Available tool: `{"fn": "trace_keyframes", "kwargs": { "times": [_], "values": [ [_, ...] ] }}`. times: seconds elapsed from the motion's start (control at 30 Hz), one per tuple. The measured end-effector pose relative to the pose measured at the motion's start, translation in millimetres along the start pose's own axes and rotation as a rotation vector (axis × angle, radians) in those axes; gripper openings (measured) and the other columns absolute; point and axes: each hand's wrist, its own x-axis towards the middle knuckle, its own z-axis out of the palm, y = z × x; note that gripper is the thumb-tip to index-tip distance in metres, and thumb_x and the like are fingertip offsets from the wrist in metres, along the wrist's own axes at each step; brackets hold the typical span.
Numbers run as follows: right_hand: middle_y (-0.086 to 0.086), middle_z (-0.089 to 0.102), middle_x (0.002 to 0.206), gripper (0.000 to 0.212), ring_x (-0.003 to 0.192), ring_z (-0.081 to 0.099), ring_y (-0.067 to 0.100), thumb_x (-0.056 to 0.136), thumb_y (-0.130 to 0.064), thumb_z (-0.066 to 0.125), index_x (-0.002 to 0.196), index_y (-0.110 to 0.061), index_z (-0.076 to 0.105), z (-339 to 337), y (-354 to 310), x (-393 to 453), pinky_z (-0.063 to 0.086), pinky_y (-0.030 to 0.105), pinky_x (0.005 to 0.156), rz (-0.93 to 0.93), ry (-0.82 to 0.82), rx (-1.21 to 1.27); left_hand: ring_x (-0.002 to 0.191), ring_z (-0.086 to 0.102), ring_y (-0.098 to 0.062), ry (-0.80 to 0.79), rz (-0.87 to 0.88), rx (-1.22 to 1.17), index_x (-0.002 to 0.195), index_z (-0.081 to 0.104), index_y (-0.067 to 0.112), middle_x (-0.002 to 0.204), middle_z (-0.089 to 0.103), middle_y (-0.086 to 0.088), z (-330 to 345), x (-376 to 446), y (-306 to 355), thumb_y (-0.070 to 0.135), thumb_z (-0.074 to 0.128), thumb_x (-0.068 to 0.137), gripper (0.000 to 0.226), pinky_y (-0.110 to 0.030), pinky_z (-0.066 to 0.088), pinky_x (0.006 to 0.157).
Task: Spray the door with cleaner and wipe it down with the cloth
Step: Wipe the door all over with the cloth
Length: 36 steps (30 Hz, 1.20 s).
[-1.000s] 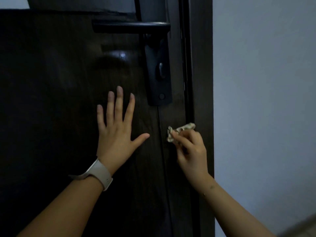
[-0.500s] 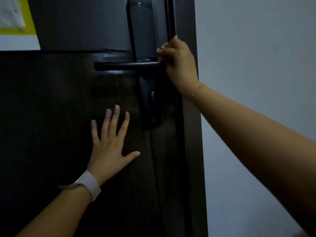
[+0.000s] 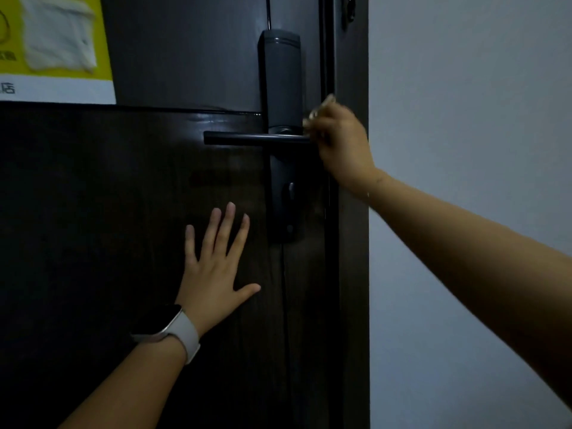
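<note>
Door cleaning had both our hands up against the dark brown wooden door, which filled the left and middle of the view. Nearest to us, our left forearm rose from the lower left, a smartwatch with a pale strap round its wrist. Our left hand lay flat on the door panel below the handle, fingers straight and spread, thumb pointing toward the latch edge, holding nothing.

Farther up, our right arm reached in from the right edge of the view. Our right hand was curled at the latch side of the door, level with the handle, and pinched a small crumpled pale cloth, of which only blurred scraps showed above and beside the knuckles. We could not tell whether the cloth touched the door edge or the lock plate.

Just left of that hand, the straight black lever handle stuck out horizontally from a tall dark grey lock plate with a keyhole lower down. The dark door frame ran beside it, and past that stood the plain pale wall.

Farthest, at the upper left, a yellow and white poster was stuck on the greyer upper part of the door.
</note>
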Motion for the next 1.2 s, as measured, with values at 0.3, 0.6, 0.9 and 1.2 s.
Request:
{"fn": "trace_keyframes", "kwargs": {
  "times": [0.3,0.6,0.9,1.2],
  "values": [
    [0.016,0.062,0.098,0.012,0.092,0.058,0.036,0.088,-0.001,0.061,0.093,0.0,0.072,5,-5,-6,0.052,0.036,0.08,-0.008,0.074,-0.04,0.15,0.001,-0.032,0.049,0.009,0.01,0.155,0.019,0.014,0.163,0.002,-0.015,3,0,-1,0.067,0.08,0.053,0.13,-0.054,-0.008,0.116],
    [0.016,0.063,0.1,0.017,0.098,0.057,0.033,0.088,0.001,0.057,0.092,0.0,0.073,-2,4,39,0.05,0.039,0.085,0.018,0.028,-0.08,0.15,-0.001,-0.032,0.061,0.003,0.046,0.155,0.016,0.014,0.163,0.0,-0.015,5,1,-1,0.068,0.079,0.053,0.131,-0.055,-0.007,0.115],
    [0.016,0.061,0.1,0.016,0.097,0.058,0.035,0.091,-0.002,0.058,0.1,-0.002,0.071,17,-11,-60,0.052,0.039,0.089,0.015,0.028,0.007,0.15,-0.012,-0.029,0.03,0.011,0.025,0.156,0.005,0.016,0.163,-0.011,-0.012,4,2,1,0.065,0.074,0.063,0.126,-0.053,-0.016,0.114],
    [0.014,0.061,0.109,0.04,0.097,0.055,0.027,0.081,0.005,0.066,0.119,-0.007,0.068,38,-47,-234,0.048,0.027,0.078,0.145,-0.183,0.043,0.149,-0.014,-0.025,0.059,0.068,-0.038,0.155,0.014,0.018,0.163,-0.01,-0.009,14,-37,22,0.045,0.068,0.079,0.097,-0.051,-0.018,0.116]
  ]
}}
